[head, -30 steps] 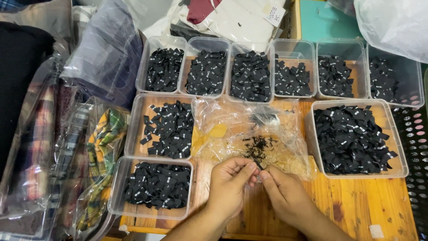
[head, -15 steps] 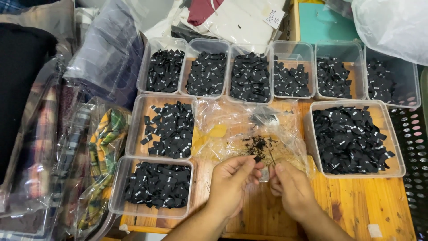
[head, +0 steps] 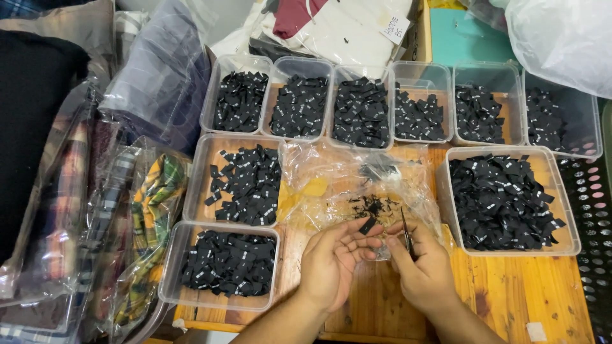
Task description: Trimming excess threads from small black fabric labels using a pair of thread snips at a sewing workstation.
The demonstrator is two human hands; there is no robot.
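My left hand (head: 335, 261) pinches a small black fabric label (head: 368, 225) between thumb and fingertips. My right hand (head: 424, 267) grips small dark scissors (head: 406, 237), blades pointing up, a few centimetres right of the label. Both hands hover over the wooden table (head: 510, 286) at the near edge of a crumpled clear plastic bag (head: 357, 185) strewn with tiny black offcuts (head: 376, 205).
Several clear plastic tubs of black labels surround the bag: a back row (head: 360, 108), two at the left (head: 242, 181) (head: 223, 264), a large one at the right (head: 503, 200). Bagged plaid garments (head: 137, 236) lie at the left. A black perforated basket (head: 593, 223) stands far right.
My hands have drawn slightly apart. The right hand shifted right with the scissors, and the left hand now holds a single label up at its fingertips.
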